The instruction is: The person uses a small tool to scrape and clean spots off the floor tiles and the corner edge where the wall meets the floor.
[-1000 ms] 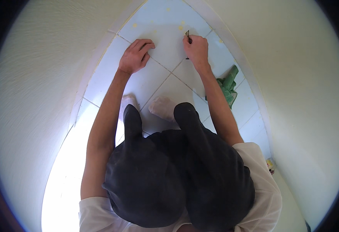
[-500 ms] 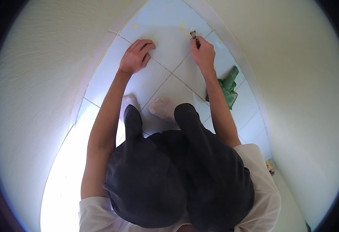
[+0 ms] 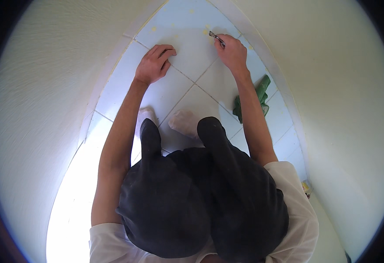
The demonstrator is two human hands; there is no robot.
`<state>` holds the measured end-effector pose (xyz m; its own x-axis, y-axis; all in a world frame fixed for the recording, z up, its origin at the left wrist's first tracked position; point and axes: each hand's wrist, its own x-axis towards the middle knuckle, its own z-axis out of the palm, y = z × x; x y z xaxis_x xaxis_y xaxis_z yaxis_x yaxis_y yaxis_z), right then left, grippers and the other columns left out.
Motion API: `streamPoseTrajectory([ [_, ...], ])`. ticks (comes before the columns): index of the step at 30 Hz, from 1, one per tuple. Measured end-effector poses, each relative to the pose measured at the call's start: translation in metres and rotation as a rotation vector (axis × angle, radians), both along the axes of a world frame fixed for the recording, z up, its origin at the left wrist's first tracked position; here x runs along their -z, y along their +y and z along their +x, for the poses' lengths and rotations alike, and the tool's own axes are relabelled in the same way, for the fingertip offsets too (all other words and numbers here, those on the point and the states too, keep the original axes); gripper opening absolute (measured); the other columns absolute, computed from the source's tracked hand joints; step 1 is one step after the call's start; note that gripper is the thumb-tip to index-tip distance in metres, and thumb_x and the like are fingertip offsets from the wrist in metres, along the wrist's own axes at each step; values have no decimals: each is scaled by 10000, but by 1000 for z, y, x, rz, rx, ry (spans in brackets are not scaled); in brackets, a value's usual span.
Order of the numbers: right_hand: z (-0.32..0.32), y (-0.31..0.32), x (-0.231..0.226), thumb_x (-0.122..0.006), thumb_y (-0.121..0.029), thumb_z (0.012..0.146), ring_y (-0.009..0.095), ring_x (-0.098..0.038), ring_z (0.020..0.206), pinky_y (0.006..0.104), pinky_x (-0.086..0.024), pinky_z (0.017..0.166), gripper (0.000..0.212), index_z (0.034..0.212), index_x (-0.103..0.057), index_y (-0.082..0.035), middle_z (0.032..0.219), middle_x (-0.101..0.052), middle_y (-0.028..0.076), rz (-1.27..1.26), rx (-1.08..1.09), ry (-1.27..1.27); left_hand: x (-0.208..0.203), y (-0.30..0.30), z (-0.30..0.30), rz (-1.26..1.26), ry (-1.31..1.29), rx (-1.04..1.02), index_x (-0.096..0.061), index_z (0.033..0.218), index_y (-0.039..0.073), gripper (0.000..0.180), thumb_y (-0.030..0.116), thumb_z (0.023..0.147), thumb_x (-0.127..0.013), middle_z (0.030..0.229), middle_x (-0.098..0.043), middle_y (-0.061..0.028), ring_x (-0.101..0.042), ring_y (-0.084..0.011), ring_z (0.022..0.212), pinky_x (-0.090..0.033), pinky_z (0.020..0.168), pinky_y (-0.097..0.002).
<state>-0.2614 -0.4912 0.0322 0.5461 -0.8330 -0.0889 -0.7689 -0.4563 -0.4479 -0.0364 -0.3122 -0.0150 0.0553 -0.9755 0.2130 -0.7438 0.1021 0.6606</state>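
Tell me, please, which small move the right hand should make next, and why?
Probably a slight slide leftward, bringing the small tool onto the yellow spots: the right hand grips this tool with its tip close beside those marks on the tiled floor, while the left hand seems to rest there.

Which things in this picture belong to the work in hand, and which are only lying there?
Seemingly in use:
small dark tool, in the right hand
yellow-spotted tiles near its tip

Seemingly lying about:
crumpled green item, partly behind the right forearm
small yellowish item by the wall
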Motion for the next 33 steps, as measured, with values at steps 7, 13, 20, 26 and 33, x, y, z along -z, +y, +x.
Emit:
streamPoseTrajectory([
  [7, 0, 0, 3, -648, -247, 920, 331, -696, 793, 456, -543, 658, 168, 974, -739, -117, 901, -725, 75, -31, -37, 28, 0, -1, -1, 2, 0, -3, -664, 1123, 108, 353, -28, 799, -635, 1202, -656, -58, -631, -292, 1115, -550, 959, -420],
  [13, -1, 3, 1, -646, -237, 906, 336, -701, 797, 464, -553, 650, 156, 933, -731, -109, 903, -729, 78, -67, -63, 76, 0, 0, 0, 4, 7, -3, -663, 1127, 115, 360, -24, 796, -640, 1204, -655, -54, -629, -287, 1125, -549, 968, -417],
  [20, -17, 9, 3, -647, -239, 925, 330, -704, 815, 445, -554, 672, 162, 963, -730, -105, 952, -730, 87, -53, -16, 50, 2, 1, 1, 18, 2, -6, -665, 1131, 114, 364, -24, 796, -642, 1209, -654, -48, -624, -284, 1140, -544, 983, -418],
  [26, -31, 16, -1, -629, -215, 976, 311, -694, 775, 428, -540, 668, 216, 1135, -742, -122, 917, -692, 94, 1, 116, -107, 1, -2, -1, 10, 3, -7, -659, 1139, 117, 366, -24, 801, -641, 1209, -650, -43, -620, -280, 1143, -543, 984, -416],
  [33, -43, 45, -5, -644, -155, 956, 302, -674, 728, 426, -549, 639, 281, 1221, -730, -125, 922, -645, 85, -110, 14, -40, 1, 0, 0, 26, 2, -4, -655, 1130, 124, 362, -25, 800, -644, 1211, -644, -40, -618, -282, 1139, -544, 975, -413],
])
